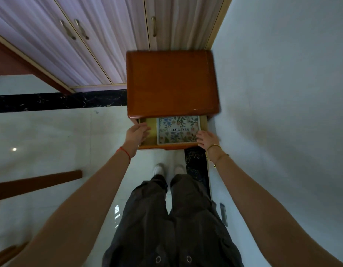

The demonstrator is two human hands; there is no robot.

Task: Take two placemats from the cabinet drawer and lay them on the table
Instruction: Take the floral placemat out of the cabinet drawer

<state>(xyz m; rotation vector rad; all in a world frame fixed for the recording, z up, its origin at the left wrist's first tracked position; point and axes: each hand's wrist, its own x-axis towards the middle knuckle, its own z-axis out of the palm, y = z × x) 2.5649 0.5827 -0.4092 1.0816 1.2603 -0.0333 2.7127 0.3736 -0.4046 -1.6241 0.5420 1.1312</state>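
Observation:
A low wooden cabinet [172,83] stands against the wall below me, its top drawer [203,123] pulled partly out. Inside lies a floral placemat [177,129] with printed lettering; whether more lie under it is hidden. My left hand [137,134] reaches into the drawer's left side with relaxed fingers, beside the placemat and not touching it. My right hand [206,139] rests at the placemat's near right corner, fingers on its edge; a real grip cannot be made out.
A pale wall [282,93] runs close on the right. Wardrobe doors [80,45] with metal handles rise behind the cabinet. Wooden furniture [32,182] juts in at lower left. My legs and white shoes [167,168] stand on the glossy tiled floor [51,135].

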